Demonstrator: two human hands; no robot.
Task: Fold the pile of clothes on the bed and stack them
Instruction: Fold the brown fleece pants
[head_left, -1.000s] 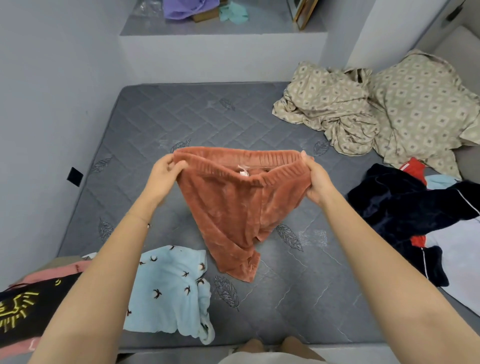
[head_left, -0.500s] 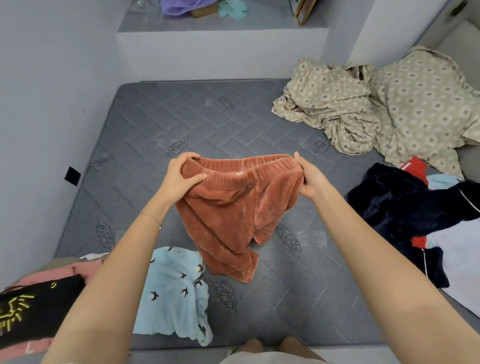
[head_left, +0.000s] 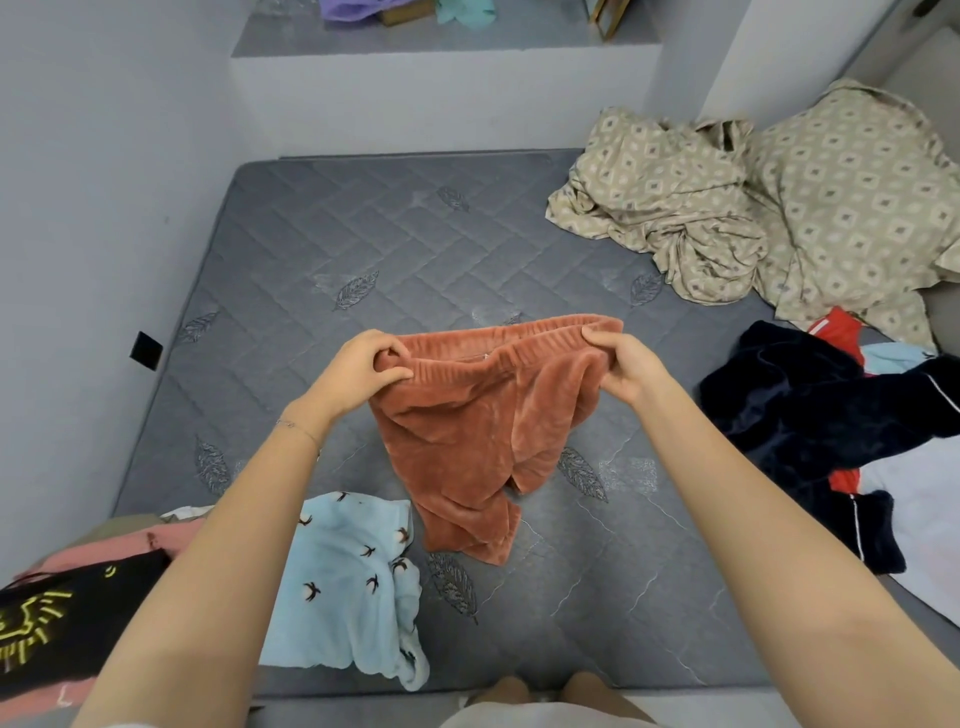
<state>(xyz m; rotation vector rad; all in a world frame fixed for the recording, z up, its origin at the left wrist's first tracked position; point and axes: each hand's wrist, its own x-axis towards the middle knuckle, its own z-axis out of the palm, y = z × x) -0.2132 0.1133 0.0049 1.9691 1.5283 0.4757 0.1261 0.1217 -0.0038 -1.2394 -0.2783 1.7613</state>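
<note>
Holding rust shorts (head_left: 483, 431) by waistband: left hand (head_left: 358, 371), right hand (head_left: 626, 364).

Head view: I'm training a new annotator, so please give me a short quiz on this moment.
1. True or false: the left hand and the right hand both grip the waistband of the rust shorts.
2. What print does the light blue garment on the mattress carry? A dark birds; B stripes; C diamonds.
3. Fill in: the navy garment lies on the person's ___ side.
Key: 1 true; 2 A; 3 right.
</note>
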